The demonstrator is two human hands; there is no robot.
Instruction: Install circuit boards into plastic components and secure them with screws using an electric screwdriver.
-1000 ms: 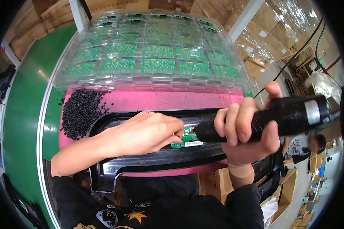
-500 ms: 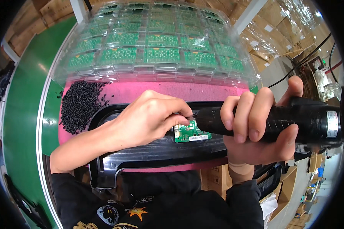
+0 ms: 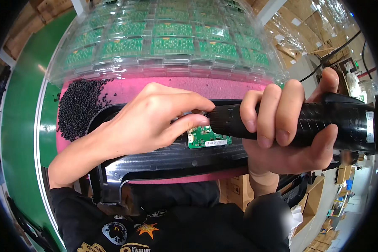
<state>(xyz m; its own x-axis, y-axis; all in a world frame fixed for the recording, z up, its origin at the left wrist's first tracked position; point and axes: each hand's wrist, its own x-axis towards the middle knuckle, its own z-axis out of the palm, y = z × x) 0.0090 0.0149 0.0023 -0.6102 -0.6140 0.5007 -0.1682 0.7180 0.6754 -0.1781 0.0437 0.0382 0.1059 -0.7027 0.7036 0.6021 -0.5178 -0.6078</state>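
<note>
My right hand [image 3: 281, 126] is wrapped around a black electric screwdriver [image 3: 311, 128], held nearly level with its tip pointing left. At that tip, the thumb and forefinger of my left hand [image 3: 155, 115] are pinched together on a small black screw [image 3: 206, 114], mostly hidden by the fingers. Just below them a green circuit board [image 3: 197, 140] with a white label lies in a glossy black plastic housing [image 3: 168, 166]. The screwdriver's nose and my left fingers cover the board's upper part.
A heap of small black screws [image 3: 77, 111] lies on the pink mat [image 3: 130, 90] at left. Behind it, stacked clear plastic trays [image 3: 172, 63] hold many green boards. A green surface [image 3: 25, 105] runs along the left. Cardboard boxes [image 3: 237, 191] stand below at right.
The view has shifted a little, so the scene sits slightly higher and farther left. My left fingertips have closed in against the screwdriver's tip; my right hand keeps its grip.
</note>
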